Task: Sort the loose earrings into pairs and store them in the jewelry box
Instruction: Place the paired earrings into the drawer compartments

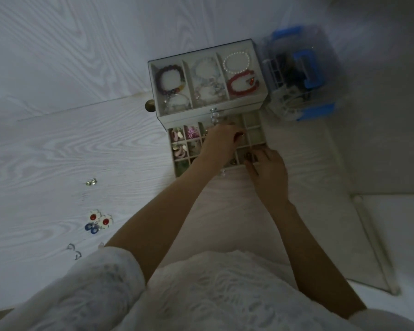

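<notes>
White table (pixel 58 144), jewelry box (pixel 210 117) drawer under both hands' fingers (pixel 234 133)

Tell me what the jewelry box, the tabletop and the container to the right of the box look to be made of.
Jewelry box: pale, matte lining, probably velvet or fabric; clear top.
Tabletop: whitish wood-grain, likely laminate; swirling grain pattern.
Container: clear plastic with blue latches; contents show through.

Bare forearms, both sleeves (pixel 105 278) pushed up past the elbows. Garment (pixel 213 295) is white, fuzzy, with a lacy textured weave across the torso. Dark polish on the nails of left hand (pixel 221 142) and right hand (pixel 269 170).
</notes>
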A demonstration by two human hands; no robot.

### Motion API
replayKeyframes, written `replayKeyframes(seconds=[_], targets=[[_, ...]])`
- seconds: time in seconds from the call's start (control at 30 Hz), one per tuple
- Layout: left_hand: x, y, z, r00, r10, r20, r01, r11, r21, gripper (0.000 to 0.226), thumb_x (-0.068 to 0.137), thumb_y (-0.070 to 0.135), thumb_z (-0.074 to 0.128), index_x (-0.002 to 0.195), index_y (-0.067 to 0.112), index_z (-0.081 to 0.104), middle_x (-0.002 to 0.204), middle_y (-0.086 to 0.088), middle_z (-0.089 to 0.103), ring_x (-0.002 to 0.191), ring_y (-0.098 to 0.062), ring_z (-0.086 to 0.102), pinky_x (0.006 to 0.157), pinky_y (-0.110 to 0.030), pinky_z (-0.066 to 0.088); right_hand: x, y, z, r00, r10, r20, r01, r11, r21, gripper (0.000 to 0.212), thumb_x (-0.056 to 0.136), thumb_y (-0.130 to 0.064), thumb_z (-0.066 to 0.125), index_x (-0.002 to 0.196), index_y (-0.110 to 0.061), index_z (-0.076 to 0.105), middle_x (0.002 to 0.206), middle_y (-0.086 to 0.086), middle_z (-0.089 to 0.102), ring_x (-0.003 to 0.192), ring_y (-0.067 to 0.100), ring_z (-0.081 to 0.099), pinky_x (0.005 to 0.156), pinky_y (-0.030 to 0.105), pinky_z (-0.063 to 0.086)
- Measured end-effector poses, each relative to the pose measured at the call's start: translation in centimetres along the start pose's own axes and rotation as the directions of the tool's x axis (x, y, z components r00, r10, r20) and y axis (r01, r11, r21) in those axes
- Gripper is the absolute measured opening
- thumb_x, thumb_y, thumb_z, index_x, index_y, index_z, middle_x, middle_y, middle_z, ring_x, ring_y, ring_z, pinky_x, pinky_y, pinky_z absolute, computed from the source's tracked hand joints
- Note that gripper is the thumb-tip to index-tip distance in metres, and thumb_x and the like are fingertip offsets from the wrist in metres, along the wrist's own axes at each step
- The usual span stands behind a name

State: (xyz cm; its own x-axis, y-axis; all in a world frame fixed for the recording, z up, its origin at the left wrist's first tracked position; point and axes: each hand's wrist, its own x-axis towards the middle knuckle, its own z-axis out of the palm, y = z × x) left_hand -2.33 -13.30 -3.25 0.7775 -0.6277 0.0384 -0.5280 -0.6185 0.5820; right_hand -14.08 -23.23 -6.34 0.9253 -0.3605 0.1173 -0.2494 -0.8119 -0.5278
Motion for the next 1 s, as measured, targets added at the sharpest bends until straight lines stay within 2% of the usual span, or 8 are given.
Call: replayKeyframes(seconds=[0.13,0.27,0.4,0.57,0.7,0.8,0.9,1.0], targets=[[0.6,0.1,0.8,0.995,-0.073,0.064,0.062,0.985,0.161,0.023,0.087,0.015,0.057,0.108,0.009,0.065,0.101,-0.016,0.068,0.091,-0.032,0.064,0.080,-0.039,0.049,-0.1,-0.2,-0.2,1.000,-0.011,-0.008,0.011,1.000,0.011,0.022,0.085,-0.020,0.052,0.096,-0.004,0.063,0.103,0.015,0.064,0.089,0.032,0.057,0.079,0.036,0.047],[-0.4,0.1,0.0,0.999,0.013,0.051,-0.016,0.998,0.060,0.024,0.086,0.013,0.057,0.108,0.008,0.064,0.095,-0.016,0.068,0.082,-0.034,0.065,0.071,-0.038,0.052,0.0,-0.2,-0.4,1.000,-0.009,0.008,0.009,0.999,-0.038,0.022,0.082,-0.017,0.056,0.098,-0.004,0.064,0.103,0.015,0.064,0.090,0.033,0.058,0.079,0.036,0.047],[-4.7,-0.7,-2.8,0.992,0.099,-0.076,-0.098,0.995,0.008,0.023,0.088,0.023,0.053,0.104,0.015,0.067,0.090,-0.006,0.070,0.076,-0.022,0.066,0.062,-0.029,0.052,-0.1,-0.7,-0.7,0.998,-0.067,-0.020,0.065,0.994,-0.090,0.017,0.081,-0.011,0.061,0.097,-0.007,0.064,0.098,0.014,0.064,0.089,0.033,0.057,0.079,0.036,0.044],[-12.4,-4.3,-6.5,0.937,0.134,-0.322,-0.052,0.967,0.251,0.014,0.086,0.015,0.058,0.092,0.016,0.071,0.075,0.001,0.070,0.069,-0.018,0.062,0.071,-0.026,0.043,-1.2,-3.2,-0.3,0.975,-0.217,-0.038,0.215,0.974,-0.068,0.015,0.085,-0.008,0.056,0.098,-0.008,0.065,0.094,0.010,0.065,0.089,0.028,0.058,0.077,0.033,0.043],[-18.7,-8.5,-8.6,0.901,-0.179,-0.396,0.287,0.929,0.233,0.020,0.085,0.020,0.055,0.100,0.019,0.069,0.086,0.002,0.072,0.080,-0.022,0.064,0.080,-0.032,0.040,-2.5,-7.4,1.5,0.925,-0.357,0.129,0.358,0.934,0.019,0.030,0.090,-0.020,0.043,0.109,-0.012,0.065,0.098,0.006,0.067,0.090,0.023,0.059,0.071,0.030,0.047],[-22.8,-11.2,-9.8,0.772,-0.489,-0.407,0.557,0.828,0.063,0.030,0.081,0.024,0.057,0.110,0.018,0.064,0.097,-0.003,0.070,0.089,-0.029,0.062,0.082,-0.038,0.044,-2.9,-10.7,3.4,0.831,-0.503,0.237,0.481,0.864,0.146,0.024,0.087,-0.013,0.052,0.107,-0.010,0.066,0.095,0.009,0.067,0.088,0.027,0.063,0.067,0.032,0.052],[-26.1,-12.2,-10.3,0.620,-0.659,-0.426,0.695,0.713,-0.092,0.035,0.080,0.017,0.065,0.115,0.014,0.061,0.107,-0.009,0.066,0.097,-0.032,0.057,0.084,-0.042,0.045,-2.2,-14.7,6.0,0.688,-0.615,0.385,0.577,0.786,0.223,0.026,0.085,-0.005,0.060,0.110,-0.009,0.064,0.099,0.010,0.066,0.093,0.029,0.062,0.071,0.038,0.055],[-28.7,-12.8,-10.0,0.578,-0.691,-0.435,0.736,0.671,-0.087,0.037,0.081,0.016,0.065,0.117,0.009,0.060,0.112,-0.015,0.063,0.103,-0.036,0.052,0.089,-0.043,0.043,-0.8,-19.1,8.7,0.566,-0.662,0.491,0.620,0.735,0.275,0.031,0.087,-0.004,0.057,0.117,-0.008,0.060,0.110,0.012,0.062,0.103,0.031,0.056,0.077,0.044,0.053]])
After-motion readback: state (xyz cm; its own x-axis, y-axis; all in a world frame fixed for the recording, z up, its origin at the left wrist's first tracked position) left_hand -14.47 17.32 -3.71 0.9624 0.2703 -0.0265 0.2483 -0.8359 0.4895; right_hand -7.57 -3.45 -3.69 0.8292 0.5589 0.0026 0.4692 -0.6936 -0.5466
